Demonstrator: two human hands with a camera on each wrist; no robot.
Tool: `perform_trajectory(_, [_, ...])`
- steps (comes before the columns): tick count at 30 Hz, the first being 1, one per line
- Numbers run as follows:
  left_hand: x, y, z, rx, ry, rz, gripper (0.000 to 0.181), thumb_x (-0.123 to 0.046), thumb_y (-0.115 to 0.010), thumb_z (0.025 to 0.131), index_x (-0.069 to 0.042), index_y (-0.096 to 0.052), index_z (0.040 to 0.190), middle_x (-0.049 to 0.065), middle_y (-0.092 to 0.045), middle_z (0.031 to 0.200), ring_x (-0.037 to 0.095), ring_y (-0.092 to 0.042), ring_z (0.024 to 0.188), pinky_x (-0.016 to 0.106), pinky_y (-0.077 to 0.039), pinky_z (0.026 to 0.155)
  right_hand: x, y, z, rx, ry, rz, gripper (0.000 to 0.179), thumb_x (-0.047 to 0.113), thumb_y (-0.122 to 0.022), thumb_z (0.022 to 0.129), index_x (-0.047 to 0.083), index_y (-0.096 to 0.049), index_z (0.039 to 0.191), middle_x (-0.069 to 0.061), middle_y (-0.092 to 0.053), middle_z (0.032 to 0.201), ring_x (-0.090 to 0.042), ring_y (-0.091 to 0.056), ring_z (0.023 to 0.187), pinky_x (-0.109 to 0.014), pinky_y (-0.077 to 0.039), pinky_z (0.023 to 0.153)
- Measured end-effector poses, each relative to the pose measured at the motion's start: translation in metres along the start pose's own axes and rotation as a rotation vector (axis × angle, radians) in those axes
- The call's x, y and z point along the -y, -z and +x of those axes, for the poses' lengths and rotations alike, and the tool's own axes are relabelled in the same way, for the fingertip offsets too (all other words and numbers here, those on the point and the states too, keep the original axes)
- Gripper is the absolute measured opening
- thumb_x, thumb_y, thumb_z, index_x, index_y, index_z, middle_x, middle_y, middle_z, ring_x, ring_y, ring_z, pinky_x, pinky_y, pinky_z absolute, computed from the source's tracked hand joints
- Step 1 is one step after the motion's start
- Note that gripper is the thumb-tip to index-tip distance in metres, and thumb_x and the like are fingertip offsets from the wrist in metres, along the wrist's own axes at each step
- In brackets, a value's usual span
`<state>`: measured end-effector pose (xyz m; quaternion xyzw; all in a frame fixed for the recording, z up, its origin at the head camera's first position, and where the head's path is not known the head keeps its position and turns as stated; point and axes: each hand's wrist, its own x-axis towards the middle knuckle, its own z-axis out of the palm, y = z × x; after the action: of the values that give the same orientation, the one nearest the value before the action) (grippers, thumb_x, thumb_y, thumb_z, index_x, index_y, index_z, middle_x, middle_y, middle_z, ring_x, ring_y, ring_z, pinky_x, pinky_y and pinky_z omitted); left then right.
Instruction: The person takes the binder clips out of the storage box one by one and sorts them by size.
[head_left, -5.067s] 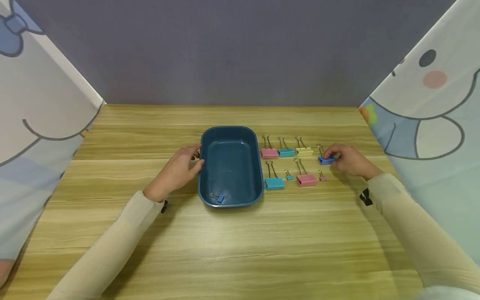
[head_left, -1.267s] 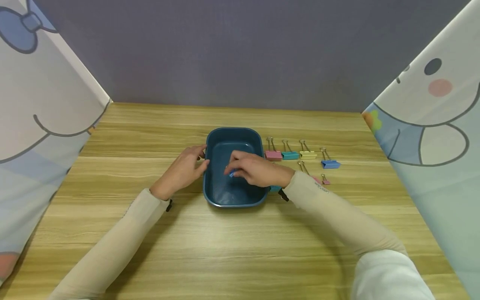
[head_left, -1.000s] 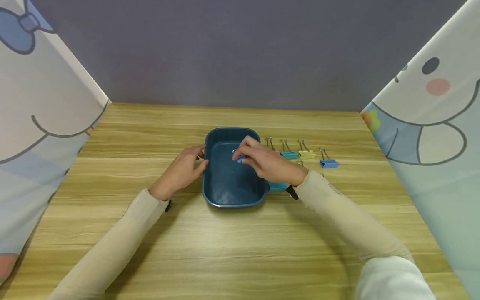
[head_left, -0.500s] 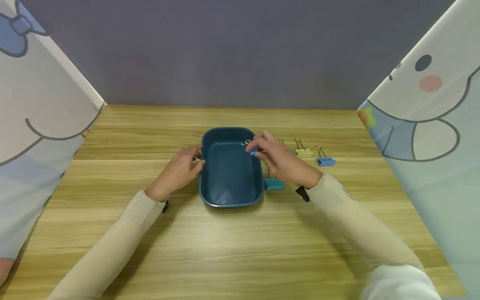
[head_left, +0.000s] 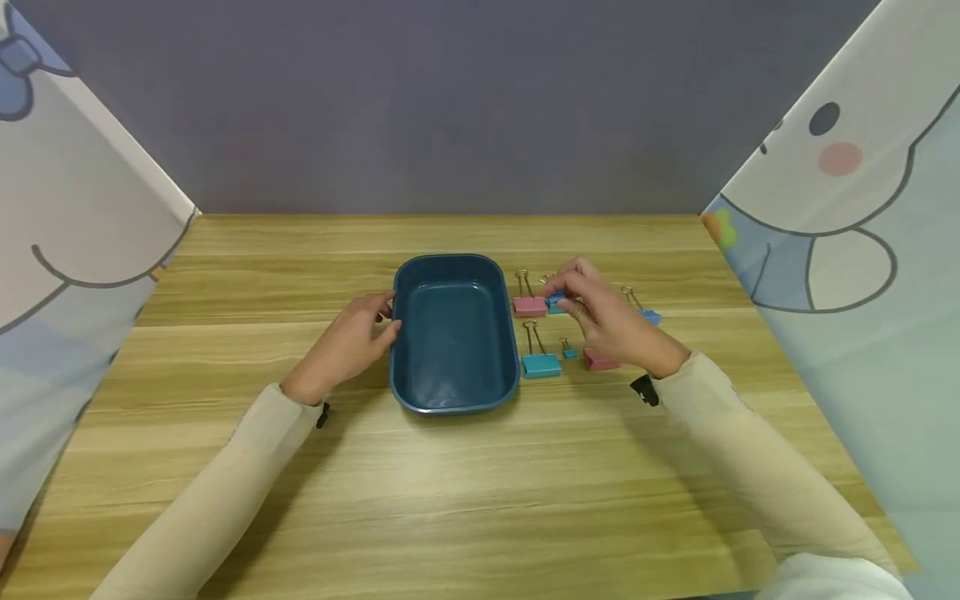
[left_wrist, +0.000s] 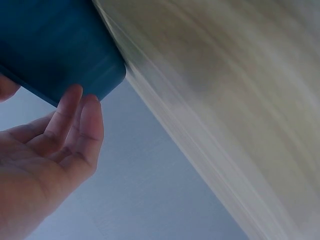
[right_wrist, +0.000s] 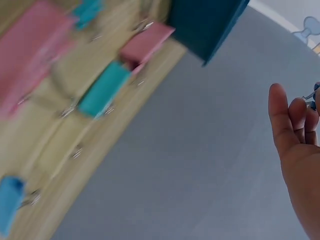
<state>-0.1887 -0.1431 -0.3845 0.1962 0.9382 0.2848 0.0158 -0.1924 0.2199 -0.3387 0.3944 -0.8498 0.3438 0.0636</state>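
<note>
My right hand [head_left: 607, 321] pinches a small blue binder clip [head_left: 554, 297] between thumb and fingertips, over the back row of clips right of the tray. In the right wrist view, a bit of that clip shows at the right edge by the fingers. My left hand [head_left: 341, 346] rests with relaxed fingers at the left rim of a dark blue tray [head_left: 453, 350]. The left wrist view has its fingertips [left_wrist: 75, 95] against the tray's outer wall. A back-row teal binder clip [head_left: 553, 309] is partly covered by my right hand.
Right of the tray lie a pink clip [head_left: 529, 307], a large teal clip [head_left: 541, 365], a tiny teal clip [head_left: 568, 352], a larger pink clip [head_left: 602, 361] and a blue clip [head_left: 651, 317]. A yellow clip [right_wrist: 62, 145] shows blurred. A grey panel [head_left: 450, 108] stands behind the table.
Earlier, a small blue clip lay in the tray's near left corner. My right hand has lifted it out and carried it right, past the rim. My left hand has stayed at the rim.
</note>
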Motion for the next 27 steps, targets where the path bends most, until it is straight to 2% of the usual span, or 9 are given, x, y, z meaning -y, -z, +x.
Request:
perform_trajectory(6, [0.003,0.000,-0.001,-0.010,0.004,0.023,0.051,-0.016,-0.053,0.096,0.008,-0.039,0.138,0.017,-0.059,0.107,0.033,-0.052,0.102,0.045,-0.044,0.084,-0.020,0.013,-0.031,0.002,-0.099,-0.068,0.022,-0.002,-0.049,0.095,0.010,-0.057,0.110,-0.004,-0.046,0.108,-0.013,-0.043,0.072,-0.025,-0.039,0.059])
perform_trajectory(13, [0.004,0.003,-0.003,-0.014,0.004,0.023,0.051,-0.016,-0.053,0.096,0.009,-0.039,0.138,0.017,-0.059,0.107,0.033,-0.052,0.102,0.046,-0.045,0.083,-0.047,0.025,-0.072,-0.032,-0.164,-0.161,0.023,-0.009,-0.053,0.090,0.006,-0.059,0.106,-0.005,-0.048,0.103,-0.011,-0.040,0.075,-0.024,-0.036,0.063])
perform_trajectory(18, [0.004,0.003,-0.003,-0.008,0.015,0.019,0.051,-0.016,-0.053,0.096,0.008,-0.038,0.138,0.017,-0.058,0.108,0.033,-0.052,0.103,0.046,-0.044,0.084,-0.065,0.027,-0.094,-0.030,-0.223,-0.155,0.022,-0.011,-0.053,0.089,0.002,-0.060,0.106,-0.005,-0.048,0.097,-0.012,-0.036,0.073,-0.023,-0.033,0.062])
perform_trajectory(27, [0.004,0.003,-0.004,-0.005,0.019,0.010,0.051,-0.017,-0.053,0.096,0.007,-0.038,0.139,0.016,-0.058,0.108,0.032,-0.051,0.103,0.046,-0.044,0.084,-0.089,0.027,-0.124,0.034,-0.316,-0.157,0.019,-0.009,-0.053,0.091,0.000,-0.061,0.105,-0.006,-0.047,0.091,-0.014,-0.036,0.071,-0.024,-0.033,0.058])
